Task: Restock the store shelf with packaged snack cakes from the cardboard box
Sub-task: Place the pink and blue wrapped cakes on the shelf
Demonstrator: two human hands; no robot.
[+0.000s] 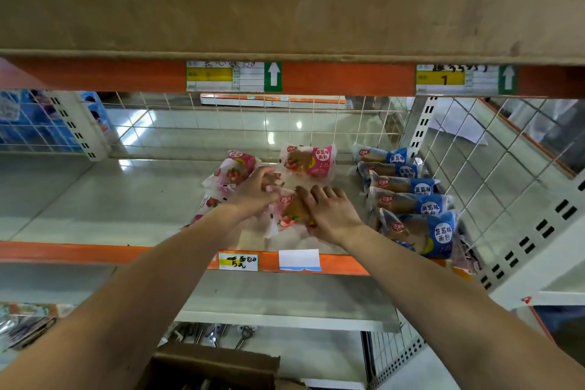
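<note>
Both my hands reach onto the middle shelf (95, 199). My left hand (256, 190) and my right hand (329, 209) both hold one pink strawberry snack cake pack (289, 210) lying on the shelf. Another pink pack (308, 160) lies flat just behind it. More pink packs (235, 168) are piled to the left, under my left wrist. A row of several blue snack cake packs (411, 199) stands along the right side of the shelf. The brown cardboard box (215, 364) sits at the bottom of the view, below my arms.
A wire grid (253, 123) backs the shelf and another wire grid (493, 174) closes its right end. The upper shelf's orange rail (348, 77) carries price tags just above. The shelf's orange front edge (63, 252) holds two labels. Metal items hang below.
</note>
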